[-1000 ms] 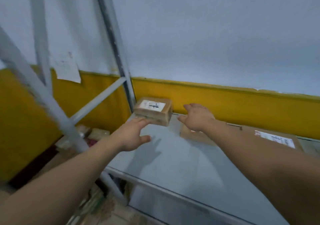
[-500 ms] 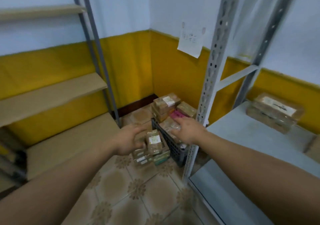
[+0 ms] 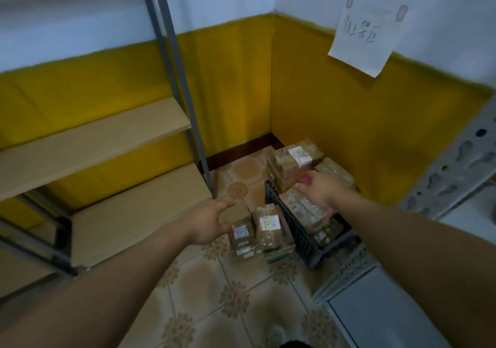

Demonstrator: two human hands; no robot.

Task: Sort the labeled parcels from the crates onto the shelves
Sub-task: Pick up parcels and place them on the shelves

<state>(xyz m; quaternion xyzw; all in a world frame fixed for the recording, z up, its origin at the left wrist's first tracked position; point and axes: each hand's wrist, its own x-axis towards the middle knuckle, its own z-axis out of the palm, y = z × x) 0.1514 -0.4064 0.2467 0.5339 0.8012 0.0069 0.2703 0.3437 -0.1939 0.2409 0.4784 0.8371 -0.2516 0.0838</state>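
A dark plastic crate (image 3: 300, 236) stands on the tiled floor in the corner, filled with taped brown parcels (image 3: 306, 209). A larger labeled parcel (image 3: 294, 157) lies stacked at its far end. Two upright parcels with white labels, one reading 1-6 (image 3: 268, 227) and another (image 3: 241, 233), stand on the floor left of the crate. My right hand (image 3: 318, 190) reaches over the crate with relaxed fingers above the parcels; I cannot tell if it touches them. My left hand (image 3: 210, 223) hovers open just left of the floor parcels, holding nothing.
A wooden shelf unit (image 3: 107, 130) with grey posts stands at left, its lower board (image 3: 134, 211) close to my left hand. A grey metal shelf (image 3: 381, 312) and its perforated post (image 3: 456, 165) are at right. A handwritten paper sign (image 3: 367, 33) hangs on the wall.
My view swung from the grey metal shelf with its parcels down left to the corner. Both hands came off the shelf and reached toward the crate and floor parcels.
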